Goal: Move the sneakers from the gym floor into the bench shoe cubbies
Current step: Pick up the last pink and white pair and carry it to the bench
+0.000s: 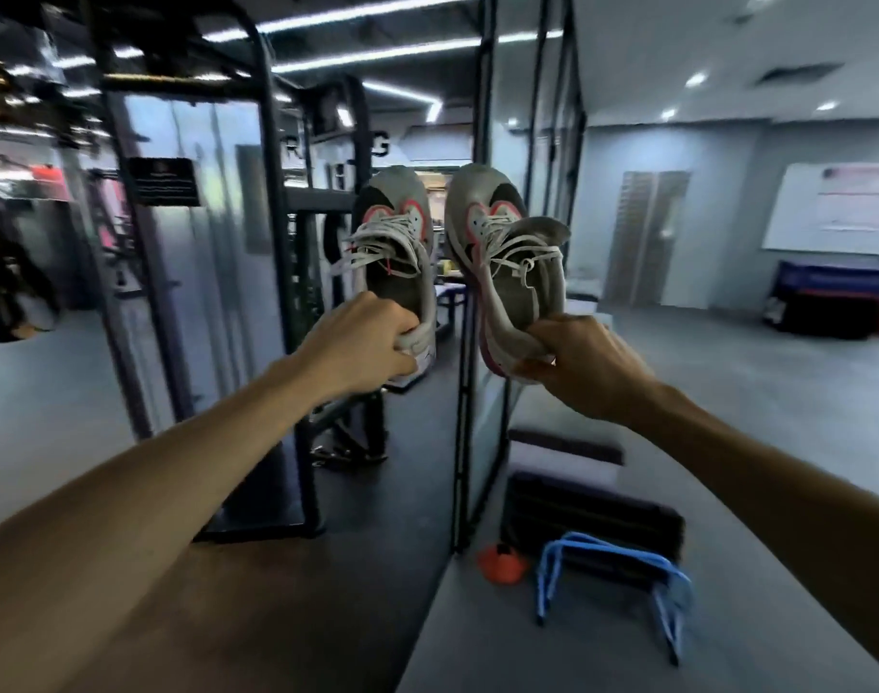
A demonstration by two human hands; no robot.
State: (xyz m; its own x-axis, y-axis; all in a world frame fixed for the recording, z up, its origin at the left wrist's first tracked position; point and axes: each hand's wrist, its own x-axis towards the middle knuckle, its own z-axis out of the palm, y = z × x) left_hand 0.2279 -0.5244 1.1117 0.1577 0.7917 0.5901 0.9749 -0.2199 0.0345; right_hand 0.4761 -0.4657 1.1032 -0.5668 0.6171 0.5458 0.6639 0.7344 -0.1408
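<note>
Both forearms reach out level; left hand (362,342) grips one sneaker (397,252) by its heel, right hand (572,367) its twin (507,262), toes raised. No cubbies show past the rack (257,242).

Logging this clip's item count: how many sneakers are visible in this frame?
2. One sneaker is held up by its heel in the left hand; the other sneaker is held the same way in the right hand. Others may lie out of view.
</note>
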